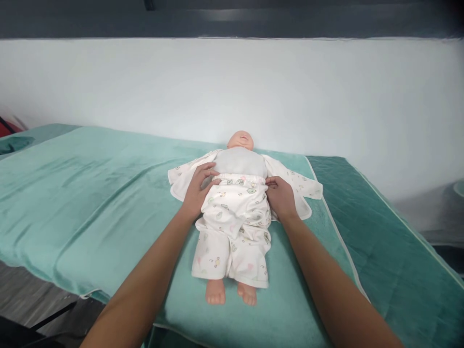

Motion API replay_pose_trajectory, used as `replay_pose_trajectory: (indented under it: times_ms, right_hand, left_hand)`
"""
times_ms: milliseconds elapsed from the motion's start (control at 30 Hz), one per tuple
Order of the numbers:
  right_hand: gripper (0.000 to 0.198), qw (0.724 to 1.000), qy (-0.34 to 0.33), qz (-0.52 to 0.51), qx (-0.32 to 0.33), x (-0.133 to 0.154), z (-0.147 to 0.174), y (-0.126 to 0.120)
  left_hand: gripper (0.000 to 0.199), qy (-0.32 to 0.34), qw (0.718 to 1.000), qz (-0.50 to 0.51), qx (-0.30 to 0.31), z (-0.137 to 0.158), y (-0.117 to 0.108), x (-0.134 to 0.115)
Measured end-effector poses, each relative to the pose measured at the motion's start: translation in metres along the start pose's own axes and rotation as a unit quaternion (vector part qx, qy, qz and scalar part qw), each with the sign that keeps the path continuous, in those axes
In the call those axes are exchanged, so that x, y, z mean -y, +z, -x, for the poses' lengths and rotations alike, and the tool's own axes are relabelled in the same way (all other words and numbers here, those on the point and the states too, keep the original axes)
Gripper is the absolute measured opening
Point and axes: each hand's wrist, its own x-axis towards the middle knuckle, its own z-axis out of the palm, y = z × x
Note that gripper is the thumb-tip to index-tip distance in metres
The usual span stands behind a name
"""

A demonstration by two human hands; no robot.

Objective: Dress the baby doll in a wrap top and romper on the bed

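A baby doll point(240, 140) lies on its back, head toward the wall and bare feet toward me. It wears white printed baby pants point(235, 208), with the elastic waistband around its pale grey torso point(241, 161). Under it a matching white baby jacket point(299, 183) is spread open, sleeves out to both sides. My left hand point(200, 186) grips the waistband at its left side, fingers and thumb about the edge. At the opposite side, my right hand point(281, 195) has its fingers curled closed on the waistband; the fingertips are partly hidden.
A light green blanket point(108, 193) covers the surface under the doll. Darker green cloth point(380, 232) extends on the right. Behind stands a white wall point(232, 87). Grey wooden floor point(25, 290) shows at lower left, near a black metal bar point(54, 315).
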Motion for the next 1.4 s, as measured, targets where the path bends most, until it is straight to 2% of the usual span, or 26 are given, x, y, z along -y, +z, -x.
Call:
replay_pose_trajectory:
  times_ms: [133,300,433,533,733,900,967,1067,1167,1233,1300,1400]
  right_hand:
    - [0.014,1.000,0.003,-0.023,0.007,0.001,0.002,0.000]
    - [0.012,0.996,-0.067,-0.058,-0.014,0.012,0.011,-0.004]
    - [0.014,0.982,-0.146,-0.091,0.079,0.022,0.013,-0.009]
    - [0.018,0.974,-0.180,-0.054,0.128,0.023,0.009,-0.013]
    - [0.025,0.963,-0.212,0.074,0.151,0.027,0.001,-0.018]
    - [0.023,0.929,-0.287,0.110,0.207,0.043,-0.015,-0.018]
    - [0.023,0.923,-0.304,0.136,0.193,0.053,-0.025,-0.011]
    - [0.023,0.937,-0.261,0.189,0.135,0.064,-0.042,0.007]
    - [0.024,0.960,-0.189,0.175,0.104,0.064,-0.057,0.025]
    - [0.027,0.980,-0.130,0.112,0.104,0.058,-0.063,0.032]
    - [0.030,0.991,-0.053,0.009,0.119,0.051,-0.065,0.033]
    - [0.035,0.975,0.057,-0.151,0.152,0.041,-0.064,0.026]
  left_hand:
    - [0.018,-0.030,0.999,0.026,0.028,-0.002,-0.002,-0.005]
    - [0.017,-0.064,0.995,0.044,0.064,-0.010,-0.005,-0.014]
    - [0.019,-0.070,0.994,0.019,0.086,-0.020,-0.007,-0.015]
    - [0.020,-0.067,0.993,0.000,0.093,-0.027,-0.008,-0.015]
    - [0.021,-0.081,0.993,-0.054,0.063,-0.036,-0.006,-0.011]
    - [0.023,-0.082,0.993,-0.083,0.031,-0.046,-0.005,0.003]
    - [0.023,-0.079,0.994,-0.070,0.031,-0.052,-0.005,0.010]
    - [0.024,-0.098,0.994,-0.035,0.038,-0.061,-0.003,0.022]
    - [0.022,-0.154,0.988,-0.002,0.024,-0.067,0.001,0.035]
    - [0.018,-0.178,0.984,-0.009,-0.005,-0.069,0.005,0.042]
    - [0.015,-0.173,0.983,-0.048,-0.033,-0.069,0.008,0.047]
    - [0.015,-0.146,0.982,-0.104,-0.056,-0.066,0.011,0.049]
